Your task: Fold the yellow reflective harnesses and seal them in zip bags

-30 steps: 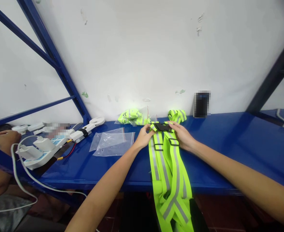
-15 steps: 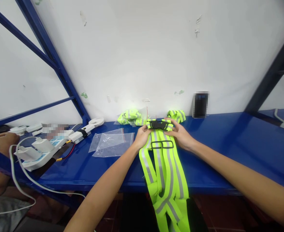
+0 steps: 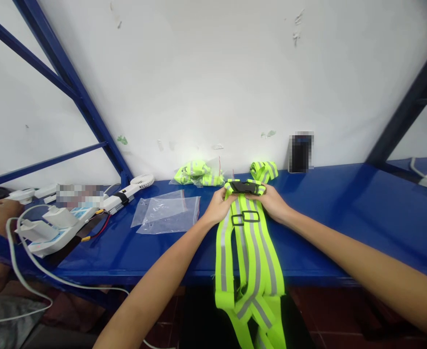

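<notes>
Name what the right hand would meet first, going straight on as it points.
The right hand would likely meet the black buckle first, though whether its fingers would pass behind is unclear.

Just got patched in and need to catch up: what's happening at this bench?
A person's left hand and right hand are holding a neon yellow reflective harness by its top end, one on each side of the black buckle. Its straps hang over the front edge of the blue table. To the left lie flat clear bags; behind, near the wall, are bagged neon straps and a loose rolled bundle.
</notes>
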The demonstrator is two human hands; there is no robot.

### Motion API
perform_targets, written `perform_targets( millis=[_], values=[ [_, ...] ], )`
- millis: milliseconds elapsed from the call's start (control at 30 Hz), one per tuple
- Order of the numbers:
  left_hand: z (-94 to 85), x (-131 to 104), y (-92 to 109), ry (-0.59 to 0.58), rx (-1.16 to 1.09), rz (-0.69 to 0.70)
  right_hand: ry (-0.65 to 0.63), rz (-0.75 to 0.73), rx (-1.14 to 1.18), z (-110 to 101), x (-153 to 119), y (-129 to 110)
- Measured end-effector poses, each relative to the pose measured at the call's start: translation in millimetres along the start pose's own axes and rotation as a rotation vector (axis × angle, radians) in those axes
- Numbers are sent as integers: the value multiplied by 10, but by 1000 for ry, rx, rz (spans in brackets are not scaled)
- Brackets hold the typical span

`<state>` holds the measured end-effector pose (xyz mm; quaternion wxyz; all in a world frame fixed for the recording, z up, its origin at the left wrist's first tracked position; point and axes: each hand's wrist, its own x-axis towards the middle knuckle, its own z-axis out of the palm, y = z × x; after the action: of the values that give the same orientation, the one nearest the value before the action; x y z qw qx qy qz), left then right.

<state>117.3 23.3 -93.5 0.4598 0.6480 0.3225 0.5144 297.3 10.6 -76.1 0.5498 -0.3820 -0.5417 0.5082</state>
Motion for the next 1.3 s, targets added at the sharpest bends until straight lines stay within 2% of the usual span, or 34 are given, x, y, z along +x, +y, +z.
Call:
perform_targets(
  millis=[167,367,533,700,933,1133,1300],
  values=[
    [12,-22,51,12,85,23,11,-75,-142,11,-14,-30],
    [83,-109,146,-15,55,63,-10,-198,-204,1,-29,-66],
    [133,-173,186,20,164,130,-40,-303,-310,-15,-43,-88],
    [142,-143,147,78,122,161,-53,-313,-342,-14,-60,-105],
    [105,-55,164,73,-93,44,-54,-358,-393,-15,-68,-133],
    [56,-24,121,74,-134,8,-21,-443,-491,-13,-92,-124],
    [101,-36,70,85,-109,0,12,-434,-542,-14,-88,-99]
  ],
)
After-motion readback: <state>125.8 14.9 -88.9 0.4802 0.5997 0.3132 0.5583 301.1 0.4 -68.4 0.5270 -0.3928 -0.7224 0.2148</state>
